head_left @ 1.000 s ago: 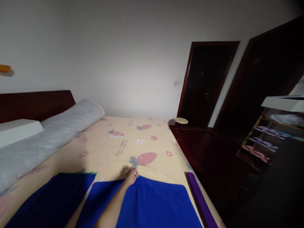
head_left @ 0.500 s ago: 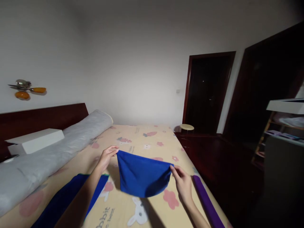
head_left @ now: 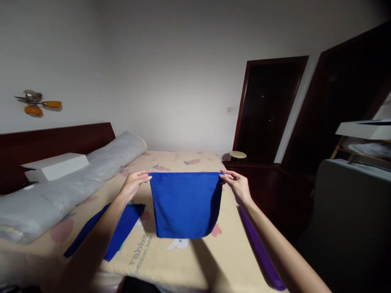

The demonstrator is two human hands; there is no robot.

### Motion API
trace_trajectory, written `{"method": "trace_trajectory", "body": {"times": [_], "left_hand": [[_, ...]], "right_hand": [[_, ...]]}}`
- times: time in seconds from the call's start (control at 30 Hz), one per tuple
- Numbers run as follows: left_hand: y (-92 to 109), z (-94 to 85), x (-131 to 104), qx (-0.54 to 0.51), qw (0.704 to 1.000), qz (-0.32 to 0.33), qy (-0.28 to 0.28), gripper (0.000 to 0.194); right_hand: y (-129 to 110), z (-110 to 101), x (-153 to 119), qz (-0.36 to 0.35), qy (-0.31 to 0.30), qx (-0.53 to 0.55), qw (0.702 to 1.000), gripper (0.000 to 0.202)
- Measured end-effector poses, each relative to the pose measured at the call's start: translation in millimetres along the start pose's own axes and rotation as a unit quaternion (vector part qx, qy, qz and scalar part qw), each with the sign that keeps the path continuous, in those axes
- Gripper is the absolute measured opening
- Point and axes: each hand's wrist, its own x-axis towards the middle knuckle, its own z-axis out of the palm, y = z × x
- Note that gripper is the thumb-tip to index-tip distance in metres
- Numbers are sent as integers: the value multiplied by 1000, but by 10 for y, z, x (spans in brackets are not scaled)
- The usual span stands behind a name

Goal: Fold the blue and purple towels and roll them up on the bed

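A blue cloth hangs stretched above the bed, its top edge straight and level. My left hand pinches its upper left corner between thumb and fingers. At the upper right corner, my right hand grips it the same way. Below my left forearm lies a second piece of blue cloth on the bed, partly hidden by the arm. A long purple roll rests along the bed's right side, beneath my right forearm.
The bed has a cream sheet printed with rabbits and carrots. A grey rolled mattress and a white box are by the headboard. Right of the bed are a stool, a grey panel and a shelf with a white box lid.
Both hands have risen, the right more than the left, so the cloth's top edge has gone from slanted to level. The cloth hangs flatter, and the view has shifted slightly.
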Motion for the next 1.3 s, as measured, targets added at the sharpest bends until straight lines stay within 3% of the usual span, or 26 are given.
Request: {"method": "trace_trajectory", "body": {"times": [0.2, 0.4, 0.5, 0.73, 0.97, 1.13, 1.3], "left_hand": [[213, 30, -138, 95, 995, 21, 12, 35], [200, 13, -104, 144, 987, 68, -4, 30], [138, -12, -19, 152, 983, 98, -5, 30], [-30, -110, 187, 162, 976, 142, 12, 30], [-301, -150, 297, 169, 977, 127, -11, 34], [-589, -48, 442, 160, 984, 82, -16, 41], [-684, 120, 690, 137, 988, 65, 5, 48]], "right_hand": [[-168, -118, 7, -11, -5, -30, 999, 55], [-215, -179, -7, -55, 23, -85, 995, 52], [-244, -185, -15, -68, 24, -132, 989, 51], [-271, -181, 51, -79, -56, -219, 971, 51], [-124, -132, 162, -80, -95, -267, 956, 51], [150, 48, 328, -5, -97, -221, 970, 51], [312, 221, 516, -2, -62, -177, 982, 54]]}}
